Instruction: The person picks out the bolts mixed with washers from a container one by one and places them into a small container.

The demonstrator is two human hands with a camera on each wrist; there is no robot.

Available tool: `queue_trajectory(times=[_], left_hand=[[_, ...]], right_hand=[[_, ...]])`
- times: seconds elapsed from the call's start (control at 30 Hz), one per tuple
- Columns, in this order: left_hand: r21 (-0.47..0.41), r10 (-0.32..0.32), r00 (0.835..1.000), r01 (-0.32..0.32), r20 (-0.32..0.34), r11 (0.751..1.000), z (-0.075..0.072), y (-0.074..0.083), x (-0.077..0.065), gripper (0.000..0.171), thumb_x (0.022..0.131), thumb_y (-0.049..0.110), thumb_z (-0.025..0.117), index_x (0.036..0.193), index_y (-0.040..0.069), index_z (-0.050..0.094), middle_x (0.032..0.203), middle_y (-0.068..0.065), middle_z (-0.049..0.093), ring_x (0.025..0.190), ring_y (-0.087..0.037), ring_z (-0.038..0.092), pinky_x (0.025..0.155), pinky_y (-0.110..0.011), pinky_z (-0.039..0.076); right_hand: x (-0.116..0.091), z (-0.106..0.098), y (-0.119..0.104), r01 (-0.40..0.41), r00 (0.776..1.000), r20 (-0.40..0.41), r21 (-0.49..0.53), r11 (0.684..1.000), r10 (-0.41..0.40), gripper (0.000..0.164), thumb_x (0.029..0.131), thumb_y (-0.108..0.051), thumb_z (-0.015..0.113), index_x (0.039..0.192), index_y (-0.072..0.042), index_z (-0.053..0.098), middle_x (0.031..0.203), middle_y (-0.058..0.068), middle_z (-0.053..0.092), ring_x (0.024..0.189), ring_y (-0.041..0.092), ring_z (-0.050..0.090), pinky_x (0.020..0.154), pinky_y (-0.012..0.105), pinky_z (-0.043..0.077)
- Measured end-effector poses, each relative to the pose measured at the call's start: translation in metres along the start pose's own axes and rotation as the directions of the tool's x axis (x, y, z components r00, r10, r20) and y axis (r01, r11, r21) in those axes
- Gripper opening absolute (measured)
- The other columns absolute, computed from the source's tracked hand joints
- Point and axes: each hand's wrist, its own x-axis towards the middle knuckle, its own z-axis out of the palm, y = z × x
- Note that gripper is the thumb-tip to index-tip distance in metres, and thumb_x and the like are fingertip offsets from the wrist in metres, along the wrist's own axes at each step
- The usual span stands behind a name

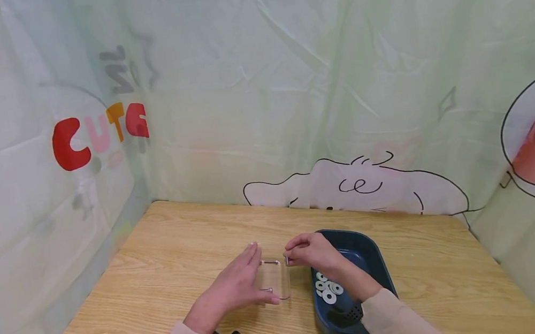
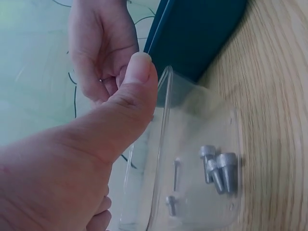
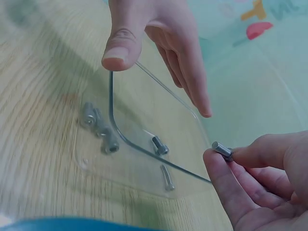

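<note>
A clear plastic box [image 1: 283, 279] stands on the table in front of me, with several silver socket-head screws [image 2: 228, 175] of differing sizes lying inside. My left hand [image 1: 236, 284] spans the box's left side, its fingers straight along the far side. The left thumb, extended, rests at the near rim, as the right wrist view shows. Just beyond the box's right edge, my right hand [image 1: 318, 252] pinches a small silver screw [image 3: 222, 149] between thumb and index finger. The threaded end sticks up from the fingertips; its head is partly hidden.
To the right of the box, under my right forearm, stands a dark blue tray [image 1: 386, 268]. Several pale flat washers [image 1: 329, 295] lie in its left part. A printed curtain [image 1: 252, 109] hangs along the table's back and sides. Wood-grain tabletop [image 1: 161, 274] surrounds the box and tray.
</note>
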Motion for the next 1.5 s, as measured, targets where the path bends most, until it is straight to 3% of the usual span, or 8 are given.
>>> queue_trajectory(times=[0.73,1.17,1.5], left_hand=[[0.0,-0.106,0.994,0.106,0.022,0.994,0.002,-0.01,-0.007,0.127,0.07,0.071,0.075,0.152,-0.011,0.023,0.161,-0.029,0.021,0.15,-0.039,0.025,0.121,-0.049,0.03],[0.016,-0.115,0.993,0.115,0.017,0.993,0.002,-0.01,-0.007,0.127,0.069,0.073,0.073,0.152,-0.011,0.024,0.16,-0.029,0.023,0.15,-0.038,0.026,0.121,-0.048,0.03],[0.004,-0.123,0.992,0.123,0.026,0.992,0.001,-0.011,-0.009,0.126,0.069,0.07,0.076,0.152,-0.011,0.025,0.16,-0.028,0.022,0.15,-0.039,0.026,0.122,-0.049,0.029]], right_hand=[[0.003,0.021,-0.001,0.033,0.999,-0.017,-0.05,0.998,-0.034,0.02,0.09,-0.002,0.069,0.107,0.009,0.064,0.093,0.015,0.072,0.076,0.018,0.072,0.077,0.036,0.063],[0.003,0.014,-0.002,0.004,1.0,-0.02,0.013,1.0,-0.004,0.023,0.091,0.0,0.067,0.111,0.011,0.062,0.098,0.022,0.071,0.081,0.021,0.074,0.079,0.034,0.063],[-0.001,-0.004,-0.001,0.0,0.999,-0.055,0.004,1.0,0.0,0.024,0.094,-0.005,0.065,0.114,0.008,0.061,0.108,0.026,0.069,0.088,0.026,0.074,0.086,0.041,0.06]])
